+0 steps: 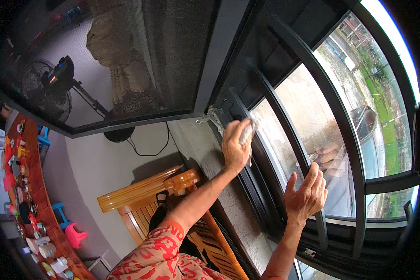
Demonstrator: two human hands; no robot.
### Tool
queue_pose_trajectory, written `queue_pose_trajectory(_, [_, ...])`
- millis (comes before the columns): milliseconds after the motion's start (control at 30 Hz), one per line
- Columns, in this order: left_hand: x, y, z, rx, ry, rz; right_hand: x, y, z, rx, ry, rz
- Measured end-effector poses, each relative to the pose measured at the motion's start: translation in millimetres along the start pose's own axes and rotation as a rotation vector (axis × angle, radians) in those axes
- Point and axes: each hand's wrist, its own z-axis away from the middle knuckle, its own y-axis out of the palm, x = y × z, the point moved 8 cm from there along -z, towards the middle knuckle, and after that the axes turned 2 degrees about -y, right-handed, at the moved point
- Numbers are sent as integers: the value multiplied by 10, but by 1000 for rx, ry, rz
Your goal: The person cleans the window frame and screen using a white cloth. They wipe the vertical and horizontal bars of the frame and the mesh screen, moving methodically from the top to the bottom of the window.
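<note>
My left hand [236,145] is closed around a crumpled whitish cloth [248,132], which lies against the dark window frame [261,161] beside the glass. My right hand [306,193] is farther right, gripping a dark metal window bar [290,128] with the thumb on one side and bent fingers on the other. Behind the bars, the window glass [291,95] looks wet or smeared and reflects a hand. A hinged screen panel [147,56] stands swung inward on the left, its lower corner near my left hand.
Below me is a wooden bench [144,191] with slatted seat. A concrete sill [203,144] runs under the window. Behind the screen stands a fan [56,88]. At far left, a reddish table [42,186] holds many small items, with a pink stool [74,234] beside it.
</note>
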Motion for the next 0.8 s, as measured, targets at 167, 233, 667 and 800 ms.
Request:
queue_pose_trajectory(167, [635,-162,230,-192,-427,314,-49,-30,41,-32,-13,11])
queue_pose_trajectory(233, [631,-330,-48,-308,-304,16,-43,-25,54,-62,-27,15])
queue_pose_trajectory(667, [535,163,-306,-67,-78,-92,12,-26,53,-56,-37,67])
queue_pose_trajectory(800, [604,165,-164,190,-153,-274,11,-31,40,-62,-38,55])
